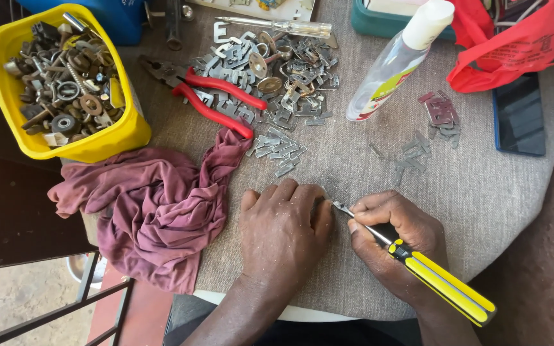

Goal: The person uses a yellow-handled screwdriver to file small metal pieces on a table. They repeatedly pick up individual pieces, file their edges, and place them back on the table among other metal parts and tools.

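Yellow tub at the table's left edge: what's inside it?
The yellow tub holds a heap of mixed metal hardware: washers, rings, screws and brackets, grey or rusty. The heap hides the tub's bottom and whatever lies lower down.

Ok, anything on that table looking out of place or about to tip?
The clear plastic bottle with the white cap lies tilted against the teal tray. The crumpled maroon cloth hangs off the grey-covered table edge.

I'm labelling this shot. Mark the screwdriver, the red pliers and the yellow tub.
screwdriver (444, 285), head view, on its yellow and black handle.
red pliers (222, 102), head view, on the red grips.
yellow tub (107, 142), head view, on its near wall.
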